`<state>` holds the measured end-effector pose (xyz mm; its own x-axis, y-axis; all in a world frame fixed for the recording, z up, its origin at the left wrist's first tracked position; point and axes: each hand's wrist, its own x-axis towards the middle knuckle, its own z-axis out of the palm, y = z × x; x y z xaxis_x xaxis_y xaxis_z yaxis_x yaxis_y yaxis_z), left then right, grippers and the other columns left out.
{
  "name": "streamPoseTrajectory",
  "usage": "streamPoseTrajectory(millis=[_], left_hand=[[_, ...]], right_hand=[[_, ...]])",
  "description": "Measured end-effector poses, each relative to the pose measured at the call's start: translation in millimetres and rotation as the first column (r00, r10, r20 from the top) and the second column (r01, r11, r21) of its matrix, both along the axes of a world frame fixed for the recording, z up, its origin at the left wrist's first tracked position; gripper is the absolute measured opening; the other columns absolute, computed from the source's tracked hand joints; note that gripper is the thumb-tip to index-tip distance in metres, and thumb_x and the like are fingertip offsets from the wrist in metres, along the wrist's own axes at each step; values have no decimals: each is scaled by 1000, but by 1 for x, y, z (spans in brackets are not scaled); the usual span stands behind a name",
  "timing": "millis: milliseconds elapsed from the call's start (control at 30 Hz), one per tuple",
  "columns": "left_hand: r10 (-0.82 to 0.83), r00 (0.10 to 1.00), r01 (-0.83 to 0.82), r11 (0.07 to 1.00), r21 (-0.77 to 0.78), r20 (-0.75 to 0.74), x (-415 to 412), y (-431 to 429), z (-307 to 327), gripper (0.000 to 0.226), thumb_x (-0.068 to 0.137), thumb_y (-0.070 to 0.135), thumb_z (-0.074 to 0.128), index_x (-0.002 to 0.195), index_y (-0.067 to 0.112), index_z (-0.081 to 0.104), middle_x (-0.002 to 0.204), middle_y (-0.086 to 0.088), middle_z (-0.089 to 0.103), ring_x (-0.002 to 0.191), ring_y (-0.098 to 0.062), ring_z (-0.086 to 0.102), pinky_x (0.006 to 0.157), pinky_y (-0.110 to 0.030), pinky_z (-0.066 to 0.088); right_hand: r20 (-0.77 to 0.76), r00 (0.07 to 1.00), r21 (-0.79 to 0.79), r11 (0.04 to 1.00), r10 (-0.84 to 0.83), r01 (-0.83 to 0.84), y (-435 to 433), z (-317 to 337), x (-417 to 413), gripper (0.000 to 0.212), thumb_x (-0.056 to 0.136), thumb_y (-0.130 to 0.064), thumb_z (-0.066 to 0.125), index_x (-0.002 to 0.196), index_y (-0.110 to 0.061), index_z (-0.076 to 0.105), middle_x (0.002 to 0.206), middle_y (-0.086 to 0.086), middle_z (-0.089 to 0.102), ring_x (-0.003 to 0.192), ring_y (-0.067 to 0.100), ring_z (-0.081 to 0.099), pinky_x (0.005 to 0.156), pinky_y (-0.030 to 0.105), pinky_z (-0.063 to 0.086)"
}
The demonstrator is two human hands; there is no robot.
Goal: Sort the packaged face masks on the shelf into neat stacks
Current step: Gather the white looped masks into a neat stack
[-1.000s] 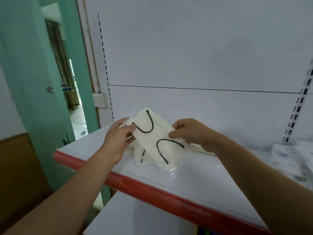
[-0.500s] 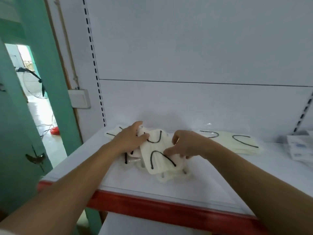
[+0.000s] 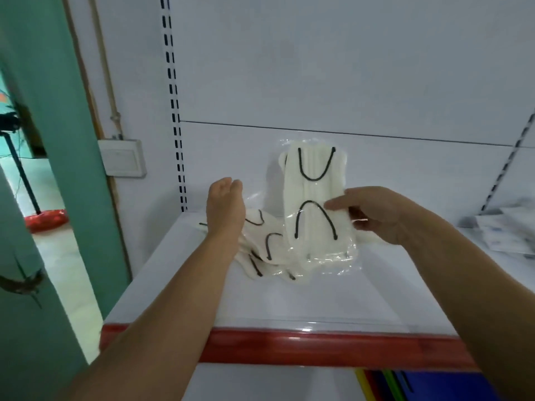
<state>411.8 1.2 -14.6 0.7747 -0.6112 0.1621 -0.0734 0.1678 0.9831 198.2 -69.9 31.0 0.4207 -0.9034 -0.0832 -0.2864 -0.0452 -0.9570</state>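
Cream-white masks with black ear loops (image 3: pixel 311 202) show through the clear wrap of the packet of masks (image 3: pixel 315 221) that the right hand (image 3: pixel 379 217) holds up above the shelf (image 3: pixel 289 302). The packet stands upright, its long side vertical, one loop near the top and one near the middle. The right hand pinches it at its right edge, thumb across the front and the other fingers curled behind.

To the left, the left hand (image 3: pixel 225 208) hangs above the shelf with its fingers extended away from the camera and close together, holding nothing. It sits over the left end of a loose pile of mask packets (image 3: pixel 269 250) that lies on the shelf, overlapping and skewed at different angles. Whether the hand touches the pile I cannot tell. The lower end of the raised packet overlaps the pile in this view.

Along the shelf's front edge runs a red strip (image 3: pixel 333 347). Behind it rises a white back panel (image 3: pixel 318 68), with a slotted upright (image 3: pixel 173 111) at its left side. At the far right of the shelf lie some printed packets (image 3: pixel 509 233), well apart from the pile. Left of the shelf are a switch box (image 3: pixel 123 157) on the wall and a green door frame (image 3: pixel 58 140).
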Motion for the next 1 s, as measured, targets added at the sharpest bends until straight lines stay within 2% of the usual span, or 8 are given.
streamPoseTrajectory(millis=[33,67,100,267,600,700,833,1000], left_hand=[[3,1000,-3,1000,7,-13,0,0,0,29,95,21,43,112,1,55,87,-9,56,83,-14,38,67,-38,48],[7,1000,-6,1000,27,-18,-1,1,0,35,94,18,41,115,-6,54,88,-20,57,82,-38,55,69,-41,50],[12,1000,-11,999,52,-24,-2,1,0,41,93,18,41,123,-9,51,106,-30,57,114,-42,53,85,-47,49],[103,994,-101,994,44,-45,7,-1,-6,38,96,34,48,132,21,53,135,1,54,114,-20,53,91,-33,41],[119,993,-119,992,49,9,13,3,-11,46,95,39,55,138,26,46,144,4,44,108,-11,45,86,-30,36],[39,998,-38,999,-25,48,5,7,-5,56,93,46,59,143,26,42,149,6,40,126,-9,41,94,-28,33],[-287,953,299,943,-146,99,-18,11,9,80,81,60,67,148,29,35,147,8,42,131,-6,42,107,-28,31],[-540,817,540,839,64,202,-44,9,15,105,70,46,82,153,38,18,147,13,32,137,-7,30,102,-29,27]], right_hand=[[9,1000,-7,1000,-12,12,0,0,7,16,73,-11,80,80,-17,67,82,0,64,75,15,57,77,28,46],[-21,1000,-14,1000,4,-4,1,-2,16,17,72,-13,81,84,-16,69,89,0,68,82,16,61,84,30,48],[-86,996,-14,999,36,-37,2,-7,26,22,71,-16,82,90,-15,72,97,0,71,90,17,63,90,31,49],[-464,870,-57,975,165,-216,13,-20,76,37,74,-20,81,106,-12,65,94,3,66,81,20,61,73,27,48],[-231,963,-74,984,139,-160,2,-2,53,27,76,1,73,102,-10,69,104,15,73,94,33,71,80,40,58],[-187,973,-182,968,138,-172,-1,17,26,32,76,2,72,104,-14,69,104,14,72,92,33,70,85,49,58],[-307,940,-396,877,151,-270,8,40,-13,30,78,-1,71,98,-23,68,86,-12,69,73,9,65,68,25,55],[-466,879,-518,774,102,-365,19,54,-56,33,79,-8,70,99,-33,66,68,-31,61,62,-9,54,64,9,43]])
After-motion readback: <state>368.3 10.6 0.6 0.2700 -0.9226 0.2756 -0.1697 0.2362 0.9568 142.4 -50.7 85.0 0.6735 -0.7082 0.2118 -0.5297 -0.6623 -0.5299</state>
